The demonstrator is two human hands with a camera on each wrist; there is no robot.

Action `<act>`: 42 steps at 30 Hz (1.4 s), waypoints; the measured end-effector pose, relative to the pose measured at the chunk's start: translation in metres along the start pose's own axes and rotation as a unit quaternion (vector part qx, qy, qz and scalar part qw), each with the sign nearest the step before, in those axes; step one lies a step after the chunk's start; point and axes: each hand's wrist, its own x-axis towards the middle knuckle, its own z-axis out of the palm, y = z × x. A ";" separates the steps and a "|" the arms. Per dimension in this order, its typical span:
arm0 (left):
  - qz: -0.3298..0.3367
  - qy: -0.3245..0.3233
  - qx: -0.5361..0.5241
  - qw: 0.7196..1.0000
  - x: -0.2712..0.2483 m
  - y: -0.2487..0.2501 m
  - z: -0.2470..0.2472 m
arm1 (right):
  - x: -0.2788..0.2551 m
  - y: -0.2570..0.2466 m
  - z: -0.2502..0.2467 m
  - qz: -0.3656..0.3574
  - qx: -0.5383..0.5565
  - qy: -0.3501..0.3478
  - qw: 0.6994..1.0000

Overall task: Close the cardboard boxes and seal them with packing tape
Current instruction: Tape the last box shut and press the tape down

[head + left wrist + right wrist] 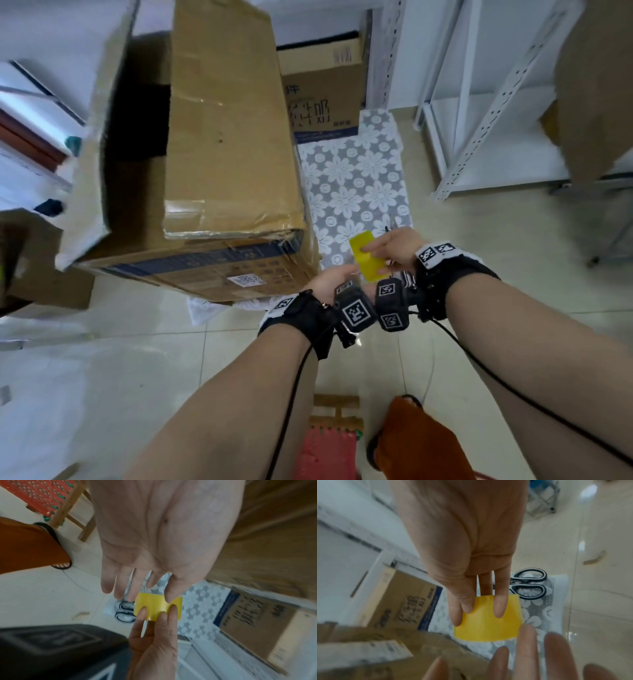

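A large cardboard box (222, 137) stands on the floor left of centre, its top flaps partly open with a dark gap along the left. Just off its near right corner a short yellow tape strip (366, 260) is stretched between both hands. My right hand (383, 248) pinches the far end, thumb and fingers closing on the tape (489, 622) in the right wrist view. My left hand (342, 272) reaches the near end with straight, spread fingers, and a fingertip (171, 597) touches the tape edge (157, 608). No tape roll is in view.
Scissors (529, 584) lie on a grey floral mat (356, 178) right of the box. A smaller printed box (322, 96) stands behind it. White metal shelving (479, 102) fills the right. A red woven stool (329, 442) is by my feet, another box (34, 260) at far left.
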 end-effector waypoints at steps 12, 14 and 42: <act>0.123 -0.015 0.183 0.975 -0.141 0.084 0.103 | -0.134 -0.121 -0.071 -0.112 0.142 0.081 0.980; 0.153 -0.022 0.214 0.964 -0.167 0.103 0.115 | -0.151 -0.144 -0.080 -0.132 0.151 0.100 0.975; 0.297 -0.069 -0.058 0.951 -0.295 0.221 -0.013 | -0.197 -0.302 0.039 -0.266 0.241 -0.005 0.934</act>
